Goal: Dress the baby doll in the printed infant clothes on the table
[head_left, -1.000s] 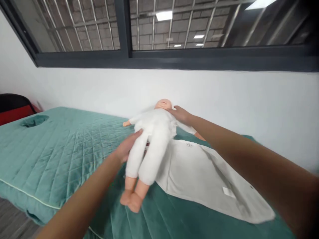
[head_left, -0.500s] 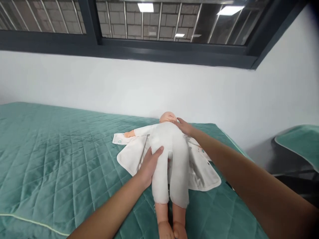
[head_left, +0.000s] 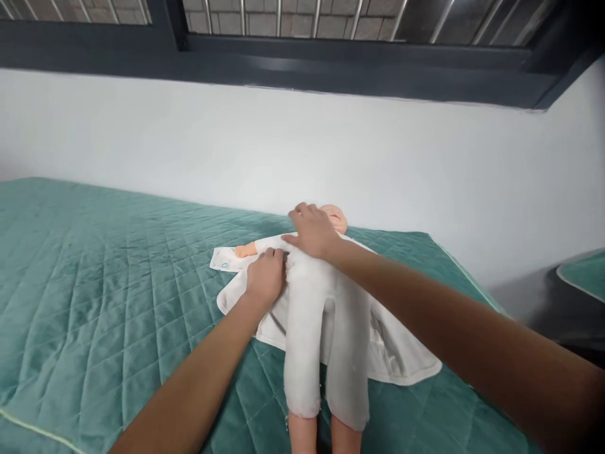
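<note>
A baby doll with a white cloth body lies on its back, legs toward me. Its head shows just past my right hand, which rests across the upper chest and shoulder with fingers apart. Beneath the doll a white baby shirt is spread open, one printed sleeve lying out to the left by the doll's hand. My left hand is curled at the doll's left-side edge in view, over the shirt. Its fingertips are hidden, so what it grips cannot be made out.
A green quilted cover spreads under everything. Behind it rises a white wall with a dark window frame above. Another green padded surface stands at the right, across a gap.
My right hand has moved left from beside the doll's head onto its chest. My left hand has gone from the doll's hip up to its side and curled. The view has tilted down.
</note>
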A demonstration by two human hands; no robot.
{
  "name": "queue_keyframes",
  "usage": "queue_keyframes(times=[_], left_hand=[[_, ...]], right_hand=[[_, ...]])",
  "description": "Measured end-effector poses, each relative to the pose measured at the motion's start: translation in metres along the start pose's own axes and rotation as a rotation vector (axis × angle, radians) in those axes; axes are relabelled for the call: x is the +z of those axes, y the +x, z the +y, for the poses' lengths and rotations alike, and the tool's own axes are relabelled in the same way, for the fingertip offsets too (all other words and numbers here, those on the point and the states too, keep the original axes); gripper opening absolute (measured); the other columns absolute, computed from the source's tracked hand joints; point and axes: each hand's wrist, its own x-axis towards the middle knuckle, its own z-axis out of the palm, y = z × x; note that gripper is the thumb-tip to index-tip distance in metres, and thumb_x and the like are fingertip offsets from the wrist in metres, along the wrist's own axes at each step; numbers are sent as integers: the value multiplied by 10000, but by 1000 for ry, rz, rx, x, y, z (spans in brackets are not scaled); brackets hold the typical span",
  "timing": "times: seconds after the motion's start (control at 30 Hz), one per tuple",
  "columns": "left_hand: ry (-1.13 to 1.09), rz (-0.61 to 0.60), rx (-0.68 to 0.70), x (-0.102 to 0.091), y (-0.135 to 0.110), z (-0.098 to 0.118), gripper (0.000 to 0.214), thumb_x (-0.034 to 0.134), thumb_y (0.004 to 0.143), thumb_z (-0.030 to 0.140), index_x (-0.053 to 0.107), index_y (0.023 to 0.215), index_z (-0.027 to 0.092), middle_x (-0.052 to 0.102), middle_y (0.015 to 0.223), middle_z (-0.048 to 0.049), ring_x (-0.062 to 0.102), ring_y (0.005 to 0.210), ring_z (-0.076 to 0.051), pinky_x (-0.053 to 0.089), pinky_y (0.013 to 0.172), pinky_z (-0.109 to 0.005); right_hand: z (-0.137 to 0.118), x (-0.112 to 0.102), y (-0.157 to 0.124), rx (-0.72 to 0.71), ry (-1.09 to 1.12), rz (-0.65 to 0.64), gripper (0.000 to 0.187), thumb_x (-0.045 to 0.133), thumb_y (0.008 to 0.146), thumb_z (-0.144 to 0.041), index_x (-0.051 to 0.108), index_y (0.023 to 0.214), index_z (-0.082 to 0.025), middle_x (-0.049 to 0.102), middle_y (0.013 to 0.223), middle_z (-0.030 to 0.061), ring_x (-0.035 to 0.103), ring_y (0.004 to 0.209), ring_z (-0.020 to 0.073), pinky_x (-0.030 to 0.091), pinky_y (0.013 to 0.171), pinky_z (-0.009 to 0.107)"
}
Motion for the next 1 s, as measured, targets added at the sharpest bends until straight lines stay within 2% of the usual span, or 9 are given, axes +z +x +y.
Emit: queue_keyframes(times=[0.1,0.2,0.33,0.47,0.6,0.7,0.87,1.0], left_hand=[[81,79,-26,3,-1,-9,255,438,953,229,634,1095,148,633,1136,-182,573,1112,-343,471,841,-429],[127,163,-71,5,-1,-18,254,505,941,317,649,1067,150,632,1152,-176,560,1118,-344,445,919,-466],[107,156,-80,7,2,-23,313,526,935,397,652,1069,143,657,1129,-174,565,1121,-349,439,917,-460],[-75,132,-121,7,9,-31,262,499,948,364,677,998,178,702,1078,-151,611,1070,-321,450,846,-405],[-460,280,-289,8,14,-43,201,544,906,339,686,906,197,737,919,-97,668,882,-255,459,781,-342],[-700,393,-336,10,15,-48,167,604,832,320,684,845,173,737,858,-89,666,829,-243,468,774,-331],[-820,422,-345,9,12,-51,149,581,767,234,686,848,166,747,892,-59,659,834,-204,485,753,-284],[-852,487,-449,6,11,-53,161,576,761,245,671,863,163,727,836,-50,641,760,-179,482,702,-272]], right_hand=[[-29,18,16,-100,29,-207,385,567,915,-387,589,1216,-147,606,1322,181,527,1222,360,404,1012,511],[-37,29,24,-75,43,-274,342,600,893,-358,621,1148,-132,668,1211,194,601,1125,367,459,924,493],[-29,23,20,-45,62,-264,316,607,890,-334,618,1140,-141,689,1184,175,632,1085,349,468,882,440],[-16,9,8,-23,94,-233,278,600,894,-369,609,1113,-197,704,1178,123,657,1020,304,472,787,362],[-7,2,-4,-28,174,-181,399,492,941,-570,595,1103,-220,705,1155,103,655,983,282,452,734,334],[-2,1,-12,-28,246,-162,562,358,939,-712,606,1071,-225,716,1082,97,653,925,274,438,719,336],[2,1,-23,-61,187,-187,618,320,929,-747,637,1033,-226,720,1042,102,648,935,281,422,750,346],[-1,1,-29,-57,93,-190,600,340,945,-705,656,1056,-208,715,1038,135,651,938,314,429,781,391]])
